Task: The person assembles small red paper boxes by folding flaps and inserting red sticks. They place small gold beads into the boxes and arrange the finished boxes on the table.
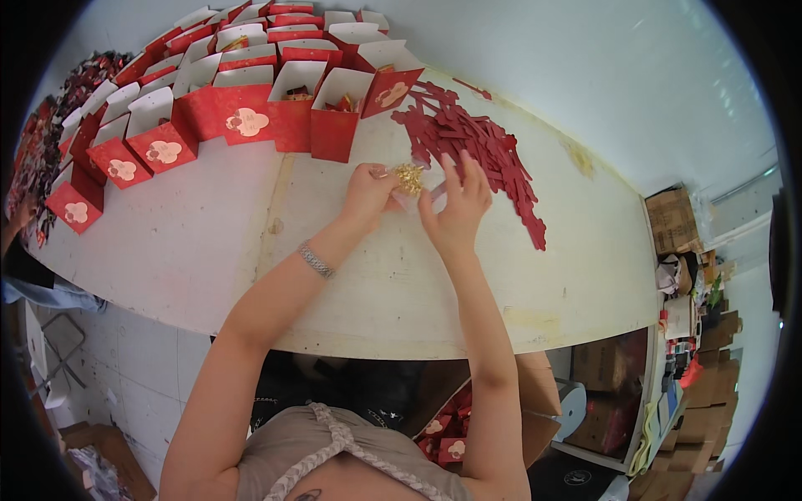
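Observation:
A small clear plastic bag [408, 203] with a clump of tiny shiny gold pieces [409, 178] is between my hands, over the table. My left hand [366, 199] is closed on the bag's left side, beside the gold clump. What kind of pieces they are is too small to tell. My right hand [458, 210] is at the right side of the bag with its fingers stretched up and apart. Its thumb comes close to the plastic, and whether it touches is unclear. Just beyond that hand lies a loose pile of dark red strips [489, 150].
Rows of open red boxes [242, 104] with white inner flaps stand at the back left. Small wrapped items [42, 167] heap at the far left, near another person's arm. Below the table's front edge, a cardboard carton [535, 384] holds red boxes [451, 449].

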{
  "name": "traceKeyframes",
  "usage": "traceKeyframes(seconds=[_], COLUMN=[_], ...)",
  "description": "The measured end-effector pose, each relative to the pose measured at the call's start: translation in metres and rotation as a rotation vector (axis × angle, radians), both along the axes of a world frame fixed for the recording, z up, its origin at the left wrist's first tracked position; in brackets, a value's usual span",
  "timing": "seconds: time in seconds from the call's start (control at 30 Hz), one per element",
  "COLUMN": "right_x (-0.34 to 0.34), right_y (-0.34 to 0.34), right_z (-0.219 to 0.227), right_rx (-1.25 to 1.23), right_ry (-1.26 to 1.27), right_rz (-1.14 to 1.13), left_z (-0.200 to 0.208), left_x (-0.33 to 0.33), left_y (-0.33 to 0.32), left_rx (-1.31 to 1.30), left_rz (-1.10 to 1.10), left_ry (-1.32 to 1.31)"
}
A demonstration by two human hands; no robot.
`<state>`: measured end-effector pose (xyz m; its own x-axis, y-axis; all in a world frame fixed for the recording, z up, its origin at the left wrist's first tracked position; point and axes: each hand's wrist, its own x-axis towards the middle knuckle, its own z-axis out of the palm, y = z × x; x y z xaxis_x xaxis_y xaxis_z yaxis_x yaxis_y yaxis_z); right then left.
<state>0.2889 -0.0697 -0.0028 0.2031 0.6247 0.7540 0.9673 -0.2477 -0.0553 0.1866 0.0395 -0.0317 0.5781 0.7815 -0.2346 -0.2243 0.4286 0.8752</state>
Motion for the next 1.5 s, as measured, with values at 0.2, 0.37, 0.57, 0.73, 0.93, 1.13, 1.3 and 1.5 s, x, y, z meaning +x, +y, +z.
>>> traceKeyframes(seconds=[0.2,0.37,0.57,0.73,0.93,1.13,1.3,1.5], right_x=[0.01,0.05,0.078,0.087,0.094,0.097,0.102,0.098], right_y=[0.011,0.03,0.047,0.051,0.05,0.04,0.036,0.034], right_z=[-0.016,0.021,0.052,0.048,0.047,0.051,0.049,0.034], right_rx=[-0.07,0.021,0.013,0.097,0.165,0.252,0.348,0.424], right_ry=[0.387,1.082,1.22,1.267,1.063,1.107,1.415,1.518], right_rz=[0.266,0.298,0.298,0.339,0.158,0.144,0.168,0.279], left_z=[0.03,-0.004,-0.006,-0.01,-0.021,-0.02,-0.013,-0.011], left_x=[-0.008,0.0,0.043,0.054,0.057,0.057,0.058,0.076], left_y=[-0.002,0.009,-0.009,-0.013,-0.008,-0.009,-0.001,0.021], left_rx=[-0.066,0.505,1.053,1.143,1.22,1.187,0.978,0.109], left_rz=[-0.152,-0.057,-0.003,0.046,0.139,0.133,0.137,0.027], left_ry=[-0.045,0.174,0.532,0.703,0.713,0.663,0.39,-0.264])
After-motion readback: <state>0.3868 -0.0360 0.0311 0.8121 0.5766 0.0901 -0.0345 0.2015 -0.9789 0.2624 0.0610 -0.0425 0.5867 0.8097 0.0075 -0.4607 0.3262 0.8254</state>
